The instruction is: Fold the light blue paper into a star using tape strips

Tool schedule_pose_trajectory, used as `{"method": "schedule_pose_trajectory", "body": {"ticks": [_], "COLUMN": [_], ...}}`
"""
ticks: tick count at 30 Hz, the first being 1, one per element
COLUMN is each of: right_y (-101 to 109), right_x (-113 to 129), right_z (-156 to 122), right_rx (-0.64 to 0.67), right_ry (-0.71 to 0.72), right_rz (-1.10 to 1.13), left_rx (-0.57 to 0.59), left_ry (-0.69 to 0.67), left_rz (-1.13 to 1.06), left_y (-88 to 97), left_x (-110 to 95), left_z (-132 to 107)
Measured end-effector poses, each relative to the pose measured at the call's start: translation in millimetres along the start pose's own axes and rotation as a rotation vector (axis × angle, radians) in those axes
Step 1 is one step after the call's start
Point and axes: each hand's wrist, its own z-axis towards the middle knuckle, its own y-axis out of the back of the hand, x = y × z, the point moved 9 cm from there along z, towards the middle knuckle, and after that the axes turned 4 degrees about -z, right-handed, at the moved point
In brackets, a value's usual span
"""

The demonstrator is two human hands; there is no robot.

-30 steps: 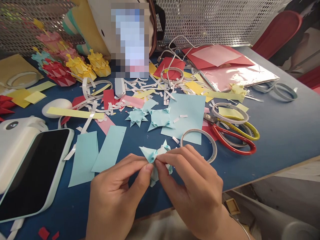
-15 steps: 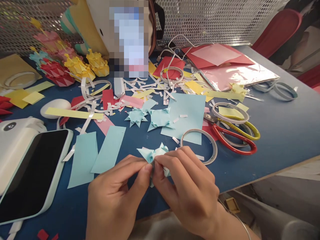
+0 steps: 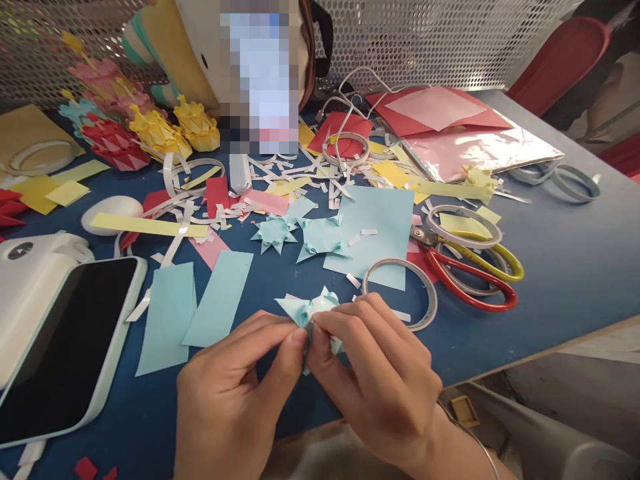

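A small folded light-blue paper piece [image 3: 310, 310] is pinched between both my hands just above the blue table [image 3: 560, 267]. My left hand [image 3: 235, 393] grips its left side with thumb and forefinger. My right hand [image 3: 375, 373] pinches the right side, fingers pressed together over the folds. Two finished light-blue folded stars [image 3: 300, 235] lie beyond, beside a light-blue paper sheet [image 3: 375, 233]. Two light-blue paper strips [image 3: 195, 307] lie left of my hands.
Red-and-yellow scissors [image 3: 470, 267] and tape rings [image 3: 400, 293] sit to the right. A phone [image 3: 65, 347] lies on a white device at left. Paper scraps, yellow, red and pink folded models [image 3: 150, 130], coloured sheets and a mesh panel fill the back.
My hands and the blue piece have shifted very slightly toward me; the right fingers have closed further over the folds. Everything else on the table stays put.
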Motion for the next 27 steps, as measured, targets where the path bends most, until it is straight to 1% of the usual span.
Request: {"method": "schedule_pose_trajectory", "body": {"ticks": [4, 9, 13, 17, 22, 27], "right_y": [-0.7, -1.7, -0.1, 0.0, 3.1, 1.2], "right_x": [-2.5, -5.1, -14.2, -20.8, -15.0, -5.7], "right_z": [0.0, 0.4, -0.5, -0.9, 1.3, 2.7], "right_rx": [0.001, 0.007, 0.002, 0.028, 0.016, 0.034], "right_ry": [-0.024, -0.051, -0.131, -0.192, -0.138, -0.052], "right_rz": [0.001, 0.002, -0.009, 0.069, 0.078, -0.009], "left_rx": [0.012, 0.017, -0.005, -0.006, -0.008, -0.009], "left_ry": [0.015, -0.020, -0.013, -0.027, -0.044, -0.026], "left_rz": [0.021, 0.020, 0.006, 0.038, 0.058, 0.063], "left_y": [-0.7, -0.7, 1.1, 3.1, 3.8, 1.2], "left_x": [2.0, -2.3, -5.0, -7.2, -6.4, -3.7], "left_z": [-1.4, -0.6, -0.5, -2.4, -2.5, -2.0]}}
